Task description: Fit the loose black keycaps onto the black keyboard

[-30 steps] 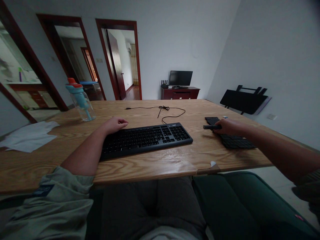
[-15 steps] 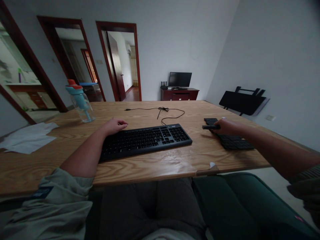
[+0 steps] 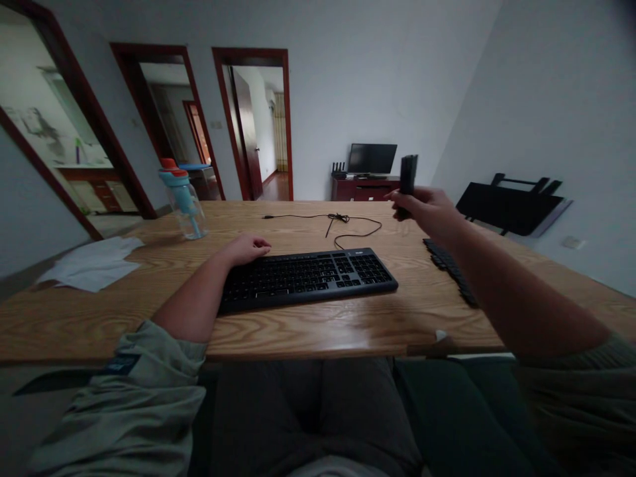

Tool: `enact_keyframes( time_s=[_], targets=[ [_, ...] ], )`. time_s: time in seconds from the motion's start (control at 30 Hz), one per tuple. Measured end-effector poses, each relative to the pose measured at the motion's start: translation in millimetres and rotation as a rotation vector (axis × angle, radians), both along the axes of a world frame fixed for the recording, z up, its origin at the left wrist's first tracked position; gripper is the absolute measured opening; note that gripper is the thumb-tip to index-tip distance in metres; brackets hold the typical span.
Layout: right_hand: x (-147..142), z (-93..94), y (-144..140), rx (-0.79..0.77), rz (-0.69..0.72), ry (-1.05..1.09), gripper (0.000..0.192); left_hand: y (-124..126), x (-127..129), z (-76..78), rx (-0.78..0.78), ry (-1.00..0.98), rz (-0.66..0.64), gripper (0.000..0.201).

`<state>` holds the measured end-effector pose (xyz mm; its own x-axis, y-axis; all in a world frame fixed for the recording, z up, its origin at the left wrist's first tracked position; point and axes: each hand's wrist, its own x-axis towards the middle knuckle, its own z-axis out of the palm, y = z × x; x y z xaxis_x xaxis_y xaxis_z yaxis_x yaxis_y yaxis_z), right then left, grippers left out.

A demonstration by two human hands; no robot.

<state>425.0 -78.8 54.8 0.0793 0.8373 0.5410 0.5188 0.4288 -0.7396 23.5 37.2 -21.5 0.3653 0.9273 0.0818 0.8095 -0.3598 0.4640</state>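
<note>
A black keyboard point(image 3: 308, 285) lies on the wooden table in front of me, its key area patterned with pale outlines. My left hand point(image 3: 248, 250) rests over its far left edge with the fingers curled together; the palm side is hidden. Raised above the table at the right, my right hand point(image 3: 422, 207) is closed around a narrow black bar-shaped object point(image 3: 408, 175), held upright. What kind of object it is I cannot make out. Below my right forearm, black keycaps point(image 3: 450, 268) lie in rows on the table, partly covered by the arm.
Behind the keyboard runs its loosely tied cable point(image 3: 358, 224). A clear bottle with a red and blue lid point(image 3: 186, 205) stands at the far left, near white paper sheets point(image 3: 97, 262). A small white scrap point(image 3: 441, 336) is at the front edge. The table point(image 3: 318, 334) ends close to my lap.
My right hand has lifted from above the keycaps, up and to the left, turning the black bar upright. The left hand stays on the keyboard. My view has shifted slightly left.
</note>
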Motion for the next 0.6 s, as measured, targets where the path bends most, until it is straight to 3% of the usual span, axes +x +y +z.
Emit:
enact_keyframes(
  time_s=[0.13,0.23,0.33,0.47,0.6],
  targets=[
    [-84,-20.2,24,0.043,0.097,-0.071,0.048,-6,5,0.9,0.024,0.030,-0.052,0.040],
    [-124,-43.2,42,-0.017,0.176,-0.034,0.052,-16,12,3.3,0.062,0.042,-0.131,0.040],
    [-133,-63.5,55,-0.092,0.156,0.003,0.049,-30,25,5.5,0.114,0.019,-0.220,0.041],
    [-122,-81.2,61,-0.105,0.081,0.025,0.044,-42,55,4.7,0.155,-0.005,-0.356,0.036],
    [-117,-91.1,65,-0.131,0.067,-0.024,0.044,-37,85,4.1,0.163,0.076,-0.374,0.029]
  ],
)
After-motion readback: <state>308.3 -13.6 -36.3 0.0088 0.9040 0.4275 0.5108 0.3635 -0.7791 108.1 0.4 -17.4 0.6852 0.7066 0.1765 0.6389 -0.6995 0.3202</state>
